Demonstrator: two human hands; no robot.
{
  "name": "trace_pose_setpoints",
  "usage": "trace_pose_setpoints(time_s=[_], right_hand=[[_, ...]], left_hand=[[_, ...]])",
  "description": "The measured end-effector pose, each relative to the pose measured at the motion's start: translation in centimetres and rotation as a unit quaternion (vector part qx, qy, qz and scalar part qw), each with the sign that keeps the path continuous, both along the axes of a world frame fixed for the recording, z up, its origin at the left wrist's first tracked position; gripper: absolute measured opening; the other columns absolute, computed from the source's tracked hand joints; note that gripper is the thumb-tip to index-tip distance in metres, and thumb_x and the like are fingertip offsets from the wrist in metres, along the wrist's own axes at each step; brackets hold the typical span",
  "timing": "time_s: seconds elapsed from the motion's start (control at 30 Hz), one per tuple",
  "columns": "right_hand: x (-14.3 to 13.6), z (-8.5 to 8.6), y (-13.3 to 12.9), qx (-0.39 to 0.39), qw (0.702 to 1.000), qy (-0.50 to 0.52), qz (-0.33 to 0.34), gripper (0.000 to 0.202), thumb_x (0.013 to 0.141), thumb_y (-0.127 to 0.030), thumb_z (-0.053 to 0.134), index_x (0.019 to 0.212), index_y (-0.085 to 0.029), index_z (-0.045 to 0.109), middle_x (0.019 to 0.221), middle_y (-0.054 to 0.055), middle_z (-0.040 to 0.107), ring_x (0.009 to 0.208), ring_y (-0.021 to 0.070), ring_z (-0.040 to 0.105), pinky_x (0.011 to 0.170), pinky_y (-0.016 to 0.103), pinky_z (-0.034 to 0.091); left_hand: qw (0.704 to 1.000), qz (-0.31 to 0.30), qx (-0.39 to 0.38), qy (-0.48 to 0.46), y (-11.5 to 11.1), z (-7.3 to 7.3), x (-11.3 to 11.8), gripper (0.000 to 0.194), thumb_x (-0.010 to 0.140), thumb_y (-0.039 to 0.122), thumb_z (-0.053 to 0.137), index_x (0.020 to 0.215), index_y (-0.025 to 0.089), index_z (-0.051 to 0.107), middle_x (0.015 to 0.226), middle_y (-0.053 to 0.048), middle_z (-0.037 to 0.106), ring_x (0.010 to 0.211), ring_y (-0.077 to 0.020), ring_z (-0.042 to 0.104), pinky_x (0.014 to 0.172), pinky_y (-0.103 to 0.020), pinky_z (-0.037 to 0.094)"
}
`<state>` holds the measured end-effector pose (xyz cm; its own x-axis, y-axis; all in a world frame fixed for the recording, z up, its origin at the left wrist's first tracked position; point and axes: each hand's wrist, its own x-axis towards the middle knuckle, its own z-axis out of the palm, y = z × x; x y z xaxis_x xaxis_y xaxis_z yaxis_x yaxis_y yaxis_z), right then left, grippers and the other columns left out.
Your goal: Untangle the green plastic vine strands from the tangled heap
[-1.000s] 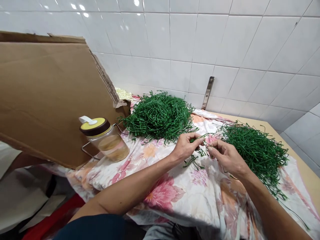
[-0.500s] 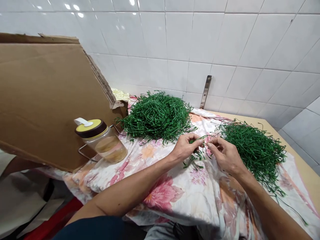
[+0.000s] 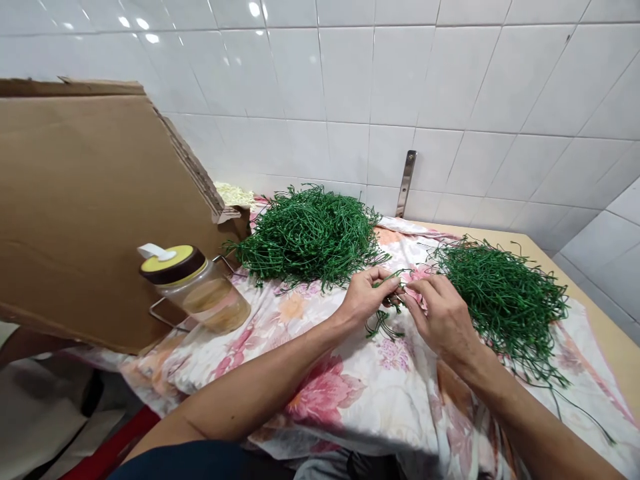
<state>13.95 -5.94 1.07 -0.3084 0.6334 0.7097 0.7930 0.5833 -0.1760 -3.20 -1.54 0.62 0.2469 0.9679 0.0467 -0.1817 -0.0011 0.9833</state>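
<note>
My left hand [image 3: 367, 295] is closed in a pinch on thin green stems with small knobbed ends, which look like artificial flower stems. A few of these stems [image 3: 384, 327] dangle below its fingers over the cloth. My right hand [image 3: 443, 317] meets it at the fingertips, thumb and forefinger pinched on the end of a green stem. The exact contact between the fingertips is partly hidden. Behind my left hand lies a large tangled heap of green stems [image 3: 310, 233]. A second heap [image 3: 505, 303] spreads just beyond my right hand.
A floral cloth [image 3: 320, 393] covers the wooden table [image 3: 613, 320]. On the left stand a big cardboard sheet or box [image 3: 90, 213] and a tilted jar with a yellow lid [image 3: 205, 293]. Pale yellow pieces [image 3: 233, 194] lie behind. A metal strip [image 3: 407, 183] leans on the tiled wall.
My right hand has turned over, its back now more upward, and its fingertips have come closer to my left hand. The left hand keeps its pinch. The view has shifted slightly.
</note>
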Motion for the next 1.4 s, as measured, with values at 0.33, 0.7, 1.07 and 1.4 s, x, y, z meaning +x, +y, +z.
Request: trace_pose_setpoints(time_s=[0.33,0.7,1.07,1.4], right_hand=[[0.2,-1.4,0.8,-0.096,0.990,0.101,0.007,0.010,0.098,-0.025,0.059,0.093,-0.019,0.065,0.087,0.005,0.068,0.079,0.0197,0.063,0.075,0.032,0.048],[-0.1,-1.4,0.8,-0.086,0.994,0.073,0.003,0.013,0.097,-0.021,0.050,0.085,-0.021,0.054,0.078,0.002,0.059,0.071,0.0173,0.055,0.071,0.030,0.042],[-0.7,-1.1,0.4,-0.150,0.978,0.141,-0.014,0.014,0.097,-0.028,0.054,0.087,-0.020,0.058,0.077,0.002,0.065,0.065,0.0153,0.058,0.066,0.027,0.042],[-0.6,-1.0,0.6,-0.178,0.972,0.154,-0.017,0.018,0.094,-0.027,0.054,0.093,-0.021,0.071,0.079,0.002,0.073,0.063,0.0153,0.062,0.065,0.026,0.045]], left_hand=[[1.000,-0.025,0.013,0.011,-0.2,-0.1,0.2,0.041,0.071,0.050,0.083,0.078,0.013,0.066,0.071,-0.002,0.065,0.059,-0.0111,0.061,0.059,-0.024,0.049],[0.996,-0.019,0.065,0.055,-0.3,0.4,0.2,0.039,0.076,0.048,0.078,0.074,0.013,0.062,0.064,0.001,0.059,0.055,-0.0091,0.054,0.055,-0.022,0.043],[0.996,0.012,0.065,0.055,-0.1,0.3,0.1,0.037,0.077,0.046,0.078,0.070,0.014,0.062,0.063,0.001,0.057,0.056,-0.0092,0.051,0.055,-0.023,0.040],[0.979,0.032,0.170,0.109,-0.5,-0.5,0.0,0.030,0.087,0.044,0.070,0.081,0.015,0.065,0.072,0.000,0.060,0.064,-0.0113,0.054,0.063,-0.024,0.043]])
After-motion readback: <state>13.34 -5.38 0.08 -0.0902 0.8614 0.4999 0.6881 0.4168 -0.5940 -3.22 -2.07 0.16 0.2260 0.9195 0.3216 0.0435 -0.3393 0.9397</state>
